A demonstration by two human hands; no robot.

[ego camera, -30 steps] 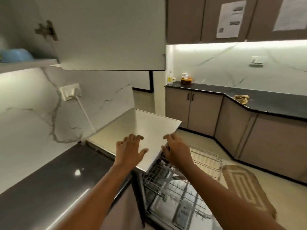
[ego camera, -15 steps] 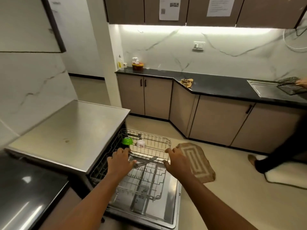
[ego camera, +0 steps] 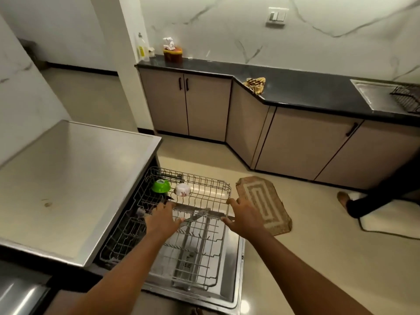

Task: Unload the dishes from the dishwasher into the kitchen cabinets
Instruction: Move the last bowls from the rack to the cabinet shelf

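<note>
Both hands over the pulled-out grey wire upper rack (ego camera: 204,189) of the dishwasher: left hand (ego camera: 162,220) hovers with fingers spread and released, right hand (ego camera: 244,218) has fingers curled over the rack's near-right rail. At the far left sit a small green plastic bowl (ego camera: 161,185) and a white floral cup (ego camera: 182,189), touching. Risk: jolt the rack and they tip or clatter.

A home kitchen: an open dishwasher (ego camera: 159,223) at 6 o'clock, beige cabinets (ego camera: 186,105) under a black counter (ego camera: 295,89) from 12 to 2 o'clock, a steel sink (ego camera: 372,92) at 2 o'clock, marble-look wall (ego camera: 227,23) behind, a doormat (ego camera: 261,203) on the tiled floor (ego camera: 318,246).
</note>
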